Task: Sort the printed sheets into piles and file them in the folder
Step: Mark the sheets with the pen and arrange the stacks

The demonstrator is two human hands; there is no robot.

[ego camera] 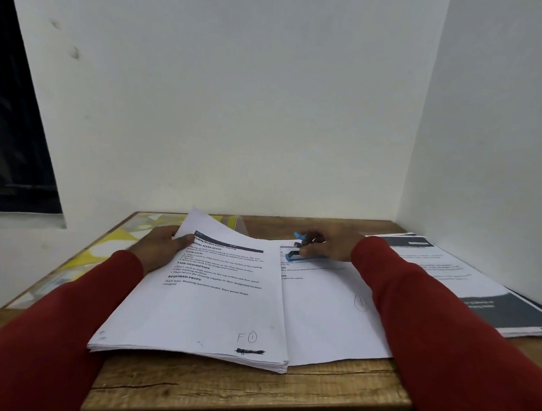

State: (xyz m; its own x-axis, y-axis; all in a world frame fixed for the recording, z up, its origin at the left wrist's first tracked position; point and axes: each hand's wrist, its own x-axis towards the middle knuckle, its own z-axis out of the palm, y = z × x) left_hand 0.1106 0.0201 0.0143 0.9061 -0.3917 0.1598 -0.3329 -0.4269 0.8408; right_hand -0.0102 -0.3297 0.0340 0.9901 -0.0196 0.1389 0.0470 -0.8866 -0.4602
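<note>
At far left, beyond my left sleeve (53, 319), a folder (104, 247) with a yellow and white pattern lies flat on the wooden table (247, 392), partly under the paper. My left hand (162, 246) grips the upper left corner of a thick stack of printed sheets (201, 308): the thumb presses on the top page and the fingers curl beneath the lifted corner, which bends upward just beyond my knuckles. The top page carries a dark header bar and printed headings, with a handwritten "F 1" near its lower edge. Touching the stack's right edge, a single sheet (326, 318) lies flat under my right forearm. My right hand (327, 244) rests at that sheet's far end, its fingers pinching a blue stapler (295, 253), though motion blur hides the exact hold. To the right of my right sleeve (444, 340), another pile of sheets with dark bands (466, 288) lies against the wall (487, 122).
</note>
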